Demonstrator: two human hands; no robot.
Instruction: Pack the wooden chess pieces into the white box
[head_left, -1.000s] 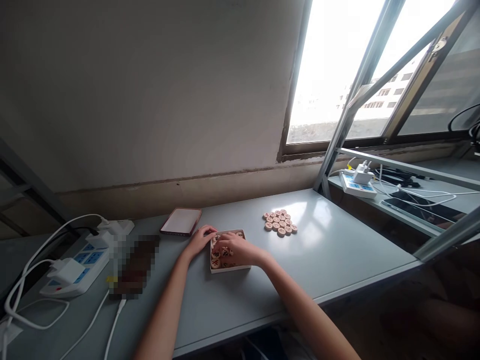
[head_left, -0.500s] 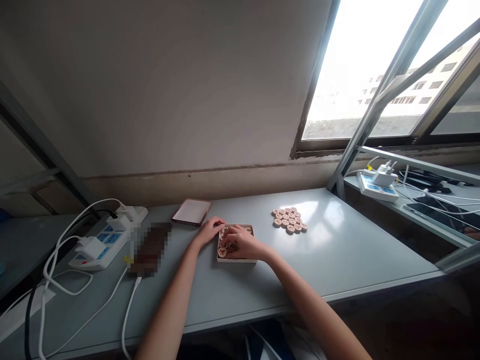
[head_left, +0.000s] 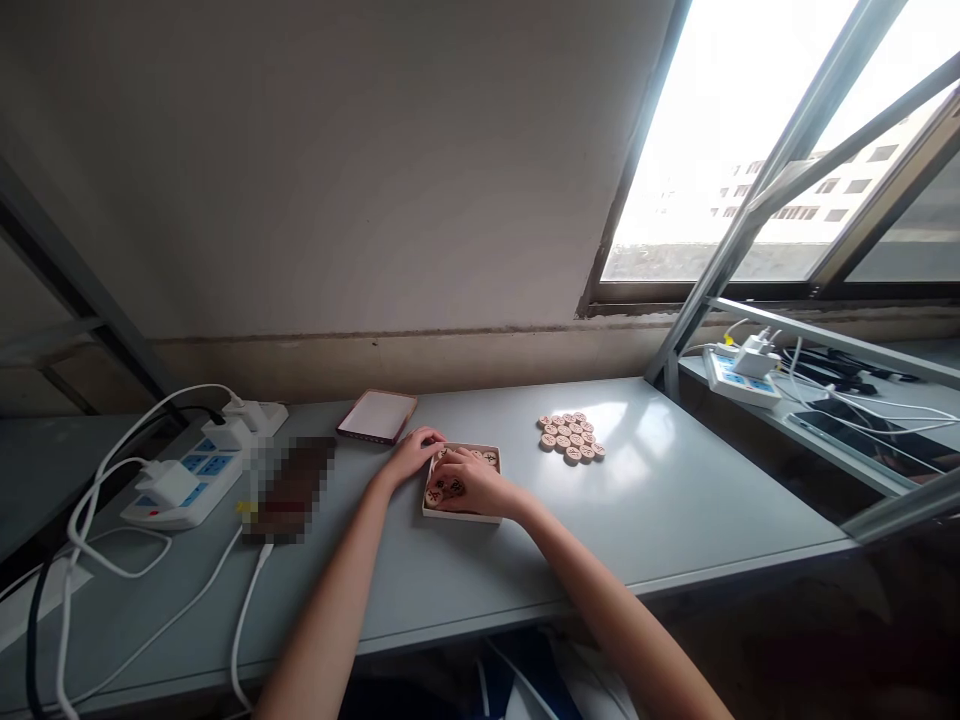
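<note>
A small white box (head_left: 461,517) sits on the gray worktop (head_left: 675,490), right in front of the person. Round xiangqi pieces (head_left: 433,497) are inside it, with dark signs on their tops. The right hand (head_left: 478,482) reaches over the box, its fingers bent down onto the pieces; I cannot tell if it is holding one. The left hand (head_left: 412,453) is at the far left corner of the box, with its fingers a little bent; I cannot tell if it grips the edge. Behind the left hand lies the box lid (head_left: 377,415), with its pale inside facing up. Over to the right, well apart from the box, more xiangqi pieces (head_left: 574,438) lie flat in a tight bunch. On the left side is a white power strip (head_left: 214,465) with plugs in it, and next to it is a dark thing, too blurred to name.
</note>
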